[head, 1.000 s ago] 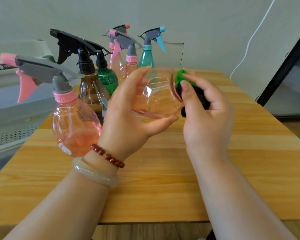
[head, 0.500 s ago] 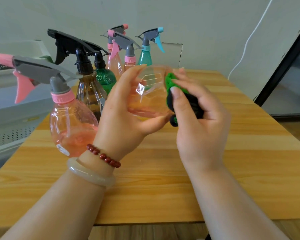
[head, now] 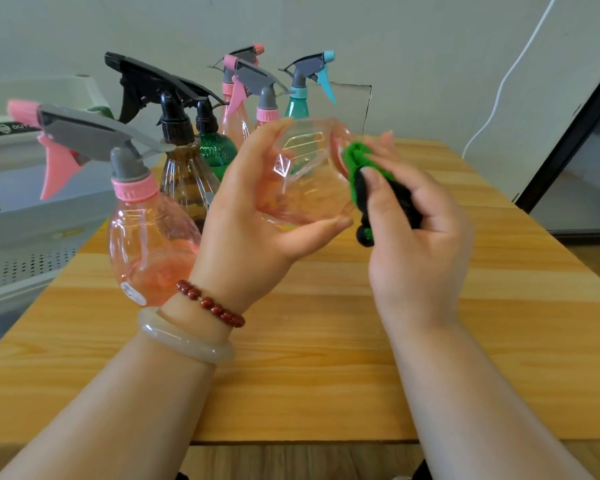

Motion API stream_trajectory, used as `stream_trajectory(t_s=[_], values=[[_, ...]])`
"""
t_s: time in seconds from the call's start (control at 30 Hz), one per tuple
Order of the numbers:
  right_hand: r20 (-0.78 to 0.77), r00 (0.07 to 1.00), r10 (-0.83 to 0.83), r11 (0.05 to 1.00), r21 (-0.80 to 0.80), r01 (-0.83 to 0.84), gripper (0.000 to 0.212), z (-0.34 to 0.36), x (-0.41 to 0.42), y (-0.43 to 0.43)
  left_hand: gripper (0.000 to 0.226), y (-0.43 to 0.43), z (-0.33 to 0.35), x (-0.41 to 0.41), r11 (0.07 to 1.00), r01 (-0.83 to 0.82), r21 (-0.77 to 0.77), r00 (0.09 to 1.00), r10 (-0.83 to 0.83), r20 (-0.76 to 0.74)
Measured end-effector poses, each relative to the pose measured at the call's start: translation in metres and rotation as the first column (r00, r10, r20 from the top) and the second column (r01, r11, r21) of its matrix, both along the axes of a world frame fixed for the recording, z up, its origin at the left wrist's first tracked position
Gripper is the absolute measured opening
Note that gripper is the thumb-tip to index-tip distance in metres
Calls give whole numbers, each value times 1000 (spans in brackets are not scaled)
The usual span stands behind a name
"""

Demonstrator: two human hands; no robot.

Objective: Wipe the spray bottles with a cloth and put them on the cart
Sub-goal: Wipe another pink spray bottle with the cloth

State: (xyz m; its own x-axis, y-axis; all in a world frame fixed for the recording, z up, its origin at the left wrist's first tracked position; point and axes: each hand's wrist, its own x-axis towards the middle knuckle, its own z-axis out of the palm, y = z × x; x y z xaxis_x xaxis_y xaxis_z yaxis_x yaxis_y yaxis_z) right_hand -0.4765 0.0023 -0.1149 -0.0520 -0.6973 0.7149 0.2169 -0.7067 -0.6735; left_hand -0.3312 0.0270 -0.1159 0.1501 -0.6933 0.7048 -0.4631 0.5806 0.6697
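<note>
The left hand point(head: 246, 237) is gripping a clear pink bottle point(head: 302, 178) on its side in the air over the middle of the table point(head: 499, 341). Its fingers are curling over the top and the thumb is curling underneath. The bottle's neck end is hiding behind the palm. The right hand point(head: 416, 244) is pinching a green and black cloth point(head: 357, 168), thumb on the near face and fingers curled behind. It is pressing the cloth against the bottle's right end.

A second pink bottle point(head: 149, 244) with a grey and pink trigger is standing at the table's left edge, just beside the left wrist. Behind it a brown bottle point(head: 184, 174) and a green bottle point(head: 215, 150), both with black triggers, are standing close together. Two more pink bottles point(head: 234, 116) and a teal bottle point(head: 297, 105) are standing towards the far left corner. A white cart point(head: 25, 223) with a perforated shelf is sitting off the left edge. A bead bracelet point(head: 210, 303) and a pale bangle point(head: 184, 337) are circling the left wrist.
</note>
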Motion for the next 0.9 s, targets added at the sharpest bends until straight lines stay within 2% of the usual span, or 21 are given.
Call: stream_trajectory(t_s=[0.07,0.1,0.23,0.27,0.3,0.43,0.53,0.67,0.8,0.9], values=[[79,997,-10,992,124,0,20,0,1,-2,91,0,1,-1,1000,15,11,1000,-15,-6],[84,996,-9,992,123,-1,21,0,2,0,91,0,1,-2,999,34,18,999,-33,-25],[-78,996,-42,981,-190,27,26,1,5,12,84,-2,2,2,999,48,5,997,-47,-53],[-93,995,-43,979,-203,24,26,1,4,12,84,-2,2,3,999,46,2,997,-46,-56],[-75,996,-39,987,-157,26,26,1,5,9,85,-2,2,3,999,54,1,996,-54,-71],[116,993,-17,971,238,-11,25,-1,8,2,84,1,4,0,997,70,-14,992,-71,-100],[101,995,-2,976,216,-20,24,-4,13,11,77,2,8,-3,989,141,-36,976,-145,-164],[188,981,-47,984,175,14,18,5,12,16,81,1,9,-3,994,102,-38,984,-107,-142],[102,985,-142,990,32,140,19,11,9,10,88,-1,4,-5,991,137,1,982,-136,-128],[118,988,-96,983,165,76,17,7,9,6,90,-3,1,-1,997,78,-1,995,-78,-59]])
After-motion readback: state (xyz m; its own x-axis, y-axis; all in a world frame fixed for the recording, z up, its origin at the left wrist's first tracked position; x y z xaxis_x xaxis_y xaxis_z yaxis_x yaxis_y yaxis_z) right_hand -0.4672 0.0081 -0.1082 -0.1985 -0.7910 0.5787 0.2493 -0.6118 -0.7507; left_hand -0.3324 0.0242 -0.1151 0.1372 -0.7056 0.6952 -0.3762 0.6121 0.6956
